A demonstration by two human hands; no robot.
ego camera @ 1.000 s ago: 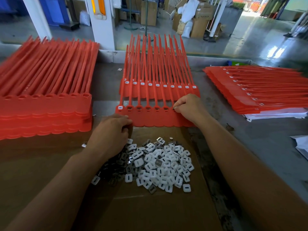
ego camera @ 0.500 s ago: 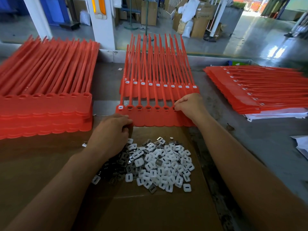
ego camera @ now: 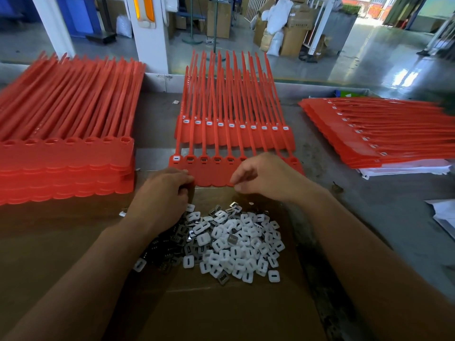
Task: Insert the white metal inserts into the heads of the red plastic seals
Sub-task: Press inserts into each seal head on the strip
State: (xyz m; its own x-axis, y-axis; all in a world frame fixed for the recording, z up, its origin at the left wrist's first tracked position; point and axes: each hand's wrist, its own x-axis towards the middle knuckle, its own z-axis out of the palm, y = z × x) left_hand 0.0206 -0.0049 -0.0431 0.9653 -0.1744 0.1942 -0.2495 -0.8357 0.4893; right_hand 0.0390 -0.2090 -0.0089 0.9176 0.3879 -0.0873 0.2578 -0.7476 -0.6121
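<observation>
Currently, the left hand [ego camera: 162, 193] and right hand [ego camera: 267, 178] are hovering curled at the seal strip [ego camera: 211, 177], contents indeterminate; insertion is proceeding, next requiring a pick from the insert pile [ego camera: 236, 239].

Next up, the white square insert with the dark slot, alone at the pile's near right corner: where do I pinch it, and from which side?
I'd pinch the white square slotted insert across its side edges, coming down from the near right. It lies flat, slot up, on the brown cardboard sheet; bare cardboard shows there, while the pile of inserts crowds its far left.
</observation>
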